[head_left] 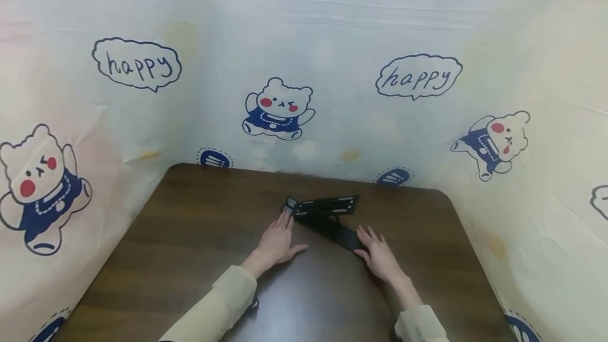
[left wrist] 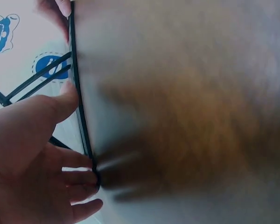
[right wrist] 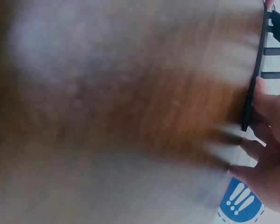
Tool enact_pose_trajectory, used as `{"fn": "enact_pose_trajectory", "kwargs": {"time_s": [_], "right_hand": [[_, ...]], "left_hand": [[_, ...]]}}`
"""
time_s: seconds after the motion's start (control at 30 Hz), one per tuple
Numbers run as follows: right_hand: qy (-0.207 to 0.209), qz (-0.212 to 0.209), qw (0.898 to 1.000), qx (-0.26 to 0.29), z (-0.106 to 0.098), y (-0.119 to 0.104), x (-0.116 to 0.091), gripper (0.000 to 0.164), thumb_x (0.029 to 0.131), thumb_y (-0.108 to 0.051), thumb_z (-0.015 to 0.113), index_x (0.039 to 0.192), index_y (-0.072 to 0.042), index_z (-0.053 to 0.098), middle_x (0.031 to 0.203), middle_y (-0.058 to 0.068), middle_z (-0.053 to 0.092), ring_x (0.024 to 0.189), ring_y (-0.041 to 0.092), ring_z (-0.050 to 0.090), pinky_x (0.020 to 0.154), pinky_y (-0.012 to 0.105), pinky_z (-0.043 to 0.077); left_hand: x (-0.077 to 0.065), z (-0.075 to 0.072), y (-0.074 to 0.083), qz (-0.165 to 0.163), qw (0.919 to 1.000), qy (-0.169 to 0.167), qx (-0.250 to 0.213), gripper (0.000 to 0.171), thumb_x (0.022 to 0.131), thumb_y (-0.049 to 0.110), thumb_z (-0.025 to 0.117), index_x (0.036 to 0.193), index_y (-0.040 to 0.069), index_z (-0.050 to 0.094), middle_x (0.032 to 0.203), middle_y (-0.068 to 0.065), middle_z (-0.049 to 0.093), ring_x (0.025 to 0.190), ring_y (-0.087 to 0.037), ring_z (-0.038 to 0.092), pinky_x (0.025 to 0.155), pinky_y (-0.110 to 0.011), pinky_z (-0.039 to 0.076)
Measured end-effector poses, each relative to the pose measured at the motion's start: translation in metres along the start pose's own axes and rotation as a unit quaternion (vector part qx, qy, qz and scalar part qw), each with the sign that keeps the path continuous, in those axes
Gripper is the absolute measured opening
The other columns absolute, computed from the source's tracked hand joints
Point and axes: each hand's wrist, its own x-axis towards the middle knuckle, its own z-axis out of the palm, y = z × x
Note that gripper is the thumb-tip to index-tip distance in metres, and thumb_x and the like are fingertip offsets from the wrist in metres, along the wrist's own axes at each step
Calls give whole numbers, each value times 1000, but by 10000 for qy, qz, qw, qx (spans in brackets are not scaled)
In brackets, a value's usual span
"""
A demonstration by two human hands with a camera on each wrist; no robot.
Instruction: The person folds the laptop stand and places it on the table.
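A black folding laptop stand (head_left: pixel 349 237) sits on the brown table (head_left: pixel 199 247), its slotted upper plate (head_left: pixel 328 206) raised at an angle above the flat base. Extended fingers of my left hand (head_left: pixel 275 241) touch the stand's left end, with the thumb spread away from it. At the other end, my right hand (head_left: pixel 382 260) holds the base's corner between thumb and fingers, the outer fingers fanned out. From the left wrist, the stand's long edge (left wrist: pixel 83 126) shows beside the left hand. The right wrist view has the base's end (right wrist: pixel 248 109) by the right thumb.
Pale fabric printed with cartoon bears (head_left: pixel 277 112) and speech bubbles hangs behind the table and along both sides. The table's far edge (head_left: pixel 323 177) runs close behind the stand. A small dark item (head_left: pixel 253 306) shows under the left sleeve.
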Motion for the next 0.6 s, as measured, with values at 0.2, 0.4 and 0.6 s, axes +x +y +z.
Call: {"fn": "enact_pose_trajectory", "kwargs": {"time_s": [0.2,0.4,0.6], "right_hand": [[98,-63,9998,168,-3,0,-8,61,101,-18,77,154,5,58,164,26,54,157,56,42,119,91,23],[-143,270,9976,622,-2,0,-9,60,102,-17,78,155,2,59,168,20,51,165,50,31,128,84,13],[-105,331,9953,898,-2,1,-5,63,97,-22,84,152,0,63,167,15,54,166,48,29,132,79,11]], "left_hand": [[-1,-5,-1,178,9996,-169,128,94,103,62,70,162,-7,46,175,-28,38,166,-41,36,134,-56,37],[-2,-7,-5,320,9984,-306,337,97,102,66,67,164,-5,44,177,-26,36,168,-39,32,138,-55,30],[0,-11,-8,353,9983,-387,246,99,103,70,63,165,-5,42,178,-26,33,169,-39,30,139,-54,27]]}}
